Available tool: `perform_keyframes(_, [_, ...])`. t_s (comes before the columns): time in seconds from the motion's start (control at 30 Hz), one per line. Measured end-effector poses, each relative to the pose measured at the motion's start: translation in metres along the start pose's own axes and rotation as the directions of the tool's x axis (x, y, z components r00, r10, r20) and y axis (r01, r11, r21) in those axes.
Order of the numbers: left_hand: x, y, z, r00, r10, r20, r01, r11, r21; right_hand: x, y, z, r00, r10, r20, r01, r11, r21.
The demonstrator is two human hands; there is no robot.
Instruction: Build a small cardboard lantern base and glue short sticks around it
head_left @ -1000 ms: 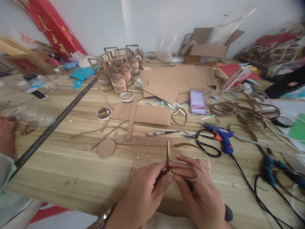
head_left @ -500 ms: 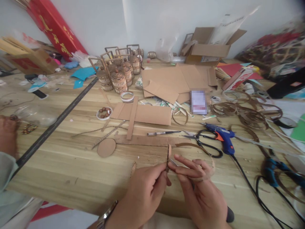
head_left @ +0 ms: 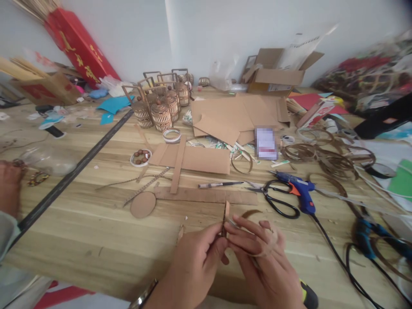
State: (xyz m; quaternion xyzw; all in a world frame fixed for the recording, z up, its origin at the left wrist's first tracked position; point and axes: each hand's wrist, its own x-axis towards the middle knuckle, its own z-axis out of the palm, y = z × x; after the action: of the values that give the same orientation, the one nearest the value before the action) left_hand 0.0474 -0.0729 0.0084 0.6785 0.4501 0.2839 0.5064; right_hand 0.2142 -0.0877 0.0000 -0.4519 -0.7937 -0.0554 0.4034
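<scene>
My left hand [head_left: 195, 259] is closed, pinching a small piece of corrugated cardboard [head_left: 227, 209] that stands edge-on to me. Close against it, my right hand [head_left: 268, 264] has its fingers bent around a thin brown strip [head_left: 252, 213], which curls behind and across them. A narrow metal tip shows near the right fingertips; what it belongs to is mostly hidden. A yellow and black handle [head_left: 309, 295] pokes out below the right hand. Beyond the hands lie a cardboard disc [head_left: 143, 204], a long cardboard strip [head_left: 206, 195] and a pen-like tool [head_left: 222, 185].
Black-handled scissors [head_left: 280, 199] and a blue glue gun [head_left: 301, 191] with its cord lie at right, near coiled brown strips [head_left: 334, 154]. Small lidded baskets [head_left: 161, 116] stand behind flat cardboard [head_left: 225, 118]. Another person's hand [head_left: 9, 184] rests at far left, past a black bar [head_left: 80, 165].
My right fingers have shifted closer to the left hand and the cardboard piece. The brown strip's loop looks smaller, and more of the yellow and black handle shows. The view has tilted slightly.
</scene>
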Motion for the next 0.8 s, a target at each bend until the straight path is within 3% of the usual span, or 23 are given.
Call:
perform_keyframes(0.23, [-0.0021, 0.0001, -0.0018, 0.997, 0.042, 0.06, -0.039, 0.998, -0.046, 0.0046, -0.0022, -0.0042, 0.999, 0.046, -0.018, -0.046, 0.999, -0.023])
perform_keyframes(0.43, [-0.0017, -0.0014, -0.0017, 0.999, -0.018, 0.039, 0.023, 0.991, -0.135, 0.0025, -0.0013, -0.004, 1.0, 0.02, -0.005, -0.02, 1.0, -0.009])
perform_keyframes(0.8, [0.0003, 0.0045, -0.0022, 1.0, -0.011, 0.022, 0.012, 0.997, -0.082, 0.0008, -0.0008, 0.0004, 0.999, 0.021, -0.029, -0.021, 1.0, -0.004])
